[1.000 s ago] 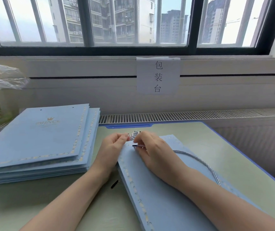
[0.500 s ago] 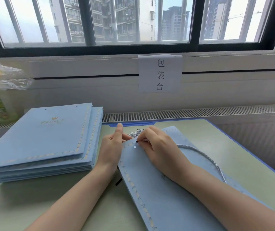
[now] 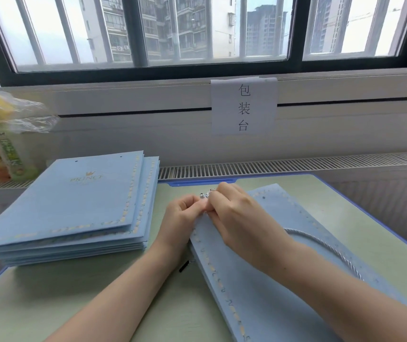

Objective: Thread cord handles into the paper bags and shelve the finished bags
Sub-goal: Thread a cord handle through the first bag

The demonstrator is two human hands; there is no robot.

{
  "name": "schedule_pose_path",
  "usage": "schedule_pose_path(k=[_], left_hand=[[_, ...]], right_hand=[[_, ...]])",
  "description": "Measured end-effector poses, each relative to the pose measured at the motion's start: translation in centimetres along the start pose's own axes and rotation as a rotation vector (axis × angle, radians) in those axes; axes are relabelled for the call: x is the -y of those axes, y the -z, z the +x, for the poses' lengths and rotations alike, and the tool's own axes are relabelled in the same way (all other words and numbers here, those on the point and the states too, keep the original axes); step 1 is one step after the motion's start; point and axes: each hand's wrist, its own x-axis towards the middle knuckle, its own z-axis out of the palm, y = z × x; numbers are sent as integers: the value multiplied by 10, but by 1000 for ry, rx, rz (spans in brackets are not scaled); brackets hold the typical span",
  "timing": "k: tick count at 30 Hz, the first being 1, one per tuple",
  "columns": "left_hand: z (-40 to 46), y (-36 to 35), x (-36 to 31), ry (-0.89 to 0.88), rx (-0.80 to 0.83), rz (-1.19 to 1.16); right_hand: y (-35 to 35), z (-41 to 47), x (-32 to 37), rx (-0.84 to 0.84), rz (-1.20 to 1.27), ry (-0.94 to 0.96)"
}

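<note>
Right now I see the flat paper bag (image 3: 266, 292) lying on the pale green table (image 3: 99, 304), its long axis running from near me on the right up and away toward the left, with the punched top edge pointing at the window. It is smooth, matte, light blue card with a pale dotted border along its sides. My left hand (image 3: 181, 218) has its fingers curled, pinching that top corner of the bag, and my right hand (image 3: 239, 215) is curled tight against it, gripping the cord handle (image 3: 325, 248) at the hole; a small shiny end shows between the fingertips. The cord is twisted, silvery grey rope, arcing over the bag's face and under my right forearm. Left of my hands sits a neat stack of bags (image 3: 74, 206), same blue card, topmost one printed with a gold crown mark. A black cord tip (image 3: 184, 266) pokes out beside the bag's left edge.
</note>
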Motion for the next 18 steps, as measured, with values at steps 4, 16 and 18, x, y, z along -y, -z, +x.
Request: schedule_pose_path(k=[4, 16, 18], left_hand=[[-1, -2, 3, -2, -25, 26], [-2, 1, -2, -50, -56, -89], [-2, 4, -3, -28, -1, -175]], right_hand=[[2, -1, -7, 34, -16, 10], [2, -4, -5, -72, 137, -28], [4, -4, -7, -88, 200, -76]])
